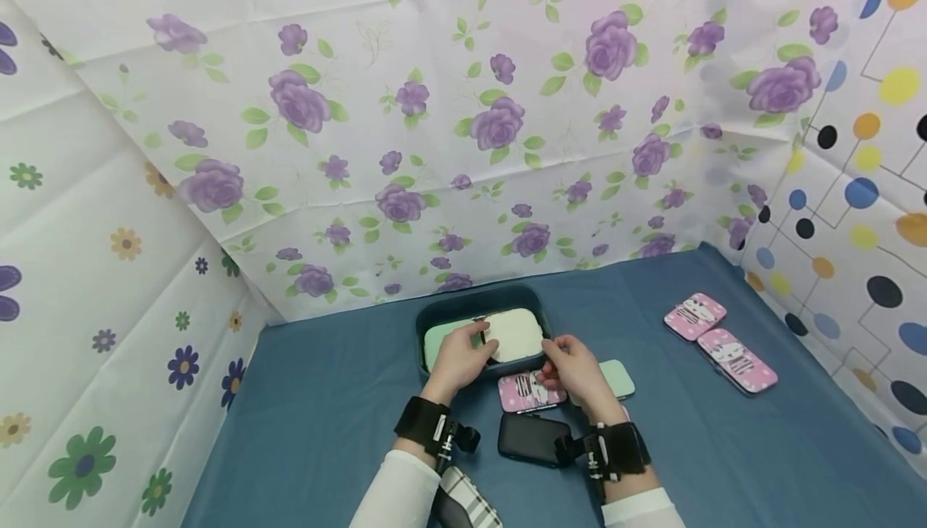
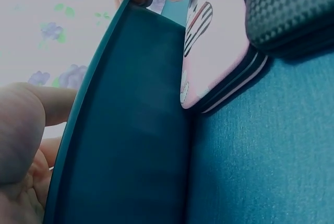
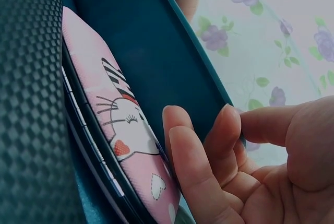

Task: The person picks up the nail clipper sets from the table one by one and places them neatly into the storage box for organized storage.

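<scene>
A dark blue-green plastic bin [image 1: 429, 308] stands at the back of the cloth with small flat cases inside. A mint green case [image 1: 437, 340] lies in its left part, a cream case [image 1: 516, 335] in its right part. My left hand [image 1: 459, 357] reaches over the front rim, thumb and fingers about the cream case's left edge. Its fingertips are partly hidden behind the bin wall in the left wrist view. At the front right corner, my right hand [image 1: 577, 367] pinches the bin's rim between thumb and fingers. A pink cat-print case [image 3: 128, 114] lies against the bin's front wall.
A black textured case [image 1: 531, 439] lies nearer me, beside a plaid case [image 1: 472, 500]. Another mint case [image 1: 617, 378] is partly behind my right hand. Two pink cases [image 1: 695, 316] lie far right. Patterned cloth walls [image 1: 463, 150] border the blue cloth [image 1: 333, 399].
</scene>
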The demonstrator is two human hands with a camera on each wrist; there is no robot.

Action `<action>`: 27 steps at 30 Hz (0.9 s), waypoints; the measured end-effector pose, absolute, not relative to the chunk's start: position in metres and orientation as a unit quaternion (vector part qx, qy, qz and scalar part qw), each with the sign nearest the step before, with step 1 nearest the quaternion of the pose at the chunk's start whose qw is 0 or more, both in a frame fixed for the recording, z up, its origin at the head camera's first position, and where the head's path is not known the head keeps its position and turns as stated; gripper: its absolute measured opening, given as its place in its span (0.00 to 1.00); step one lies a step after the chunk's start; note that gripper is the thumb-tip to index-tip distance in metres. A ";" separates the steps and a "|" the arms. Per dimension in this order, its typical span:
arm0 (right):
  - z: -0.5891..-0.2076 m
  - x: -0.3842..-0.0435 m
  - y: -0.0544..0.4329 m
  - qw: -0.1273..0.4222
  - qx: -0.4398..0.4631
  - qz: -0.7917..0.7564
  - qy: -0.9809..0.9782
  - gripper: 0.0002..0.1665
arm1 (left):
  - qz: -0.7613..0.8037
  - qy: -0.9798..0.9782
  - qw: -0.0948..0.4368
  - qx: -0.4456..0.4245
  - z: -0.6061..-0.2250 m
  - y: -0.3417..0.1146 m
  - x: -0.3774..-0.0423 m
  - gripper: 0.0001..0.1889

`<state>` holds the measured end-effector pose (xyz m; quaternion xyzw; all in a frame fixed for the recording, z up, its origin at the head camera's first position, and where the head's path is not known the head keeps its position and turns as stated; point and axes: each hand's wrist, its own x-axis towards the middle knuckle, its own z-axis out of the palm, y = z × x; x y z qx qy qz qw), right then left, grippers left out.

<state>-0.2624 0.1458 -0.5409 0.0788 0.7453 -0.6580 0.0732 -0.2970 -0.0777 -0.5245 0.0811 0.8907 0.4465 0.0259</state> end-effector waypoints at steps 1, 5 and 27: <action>-0.541 -0.263 0.146 0.073 0.079 -0.658 0.745 0.17 | 0.450 0.889 0.023 0.080 -0.524 -0.077 -0.297 0.24; -0.541 -0.263 0.147 0.074 0.075 -0.660 0.744 0.18 | 0.463 0.882 0.006 0.081 -0.525 -0.077 -0.297 0.23; -0.541 -0.265 0.148 0.079 0.079 -0.677 0.727 0.22 | 0.583 0.801 -0.051 0.129 -0.518 -0.104 -0.271 0.17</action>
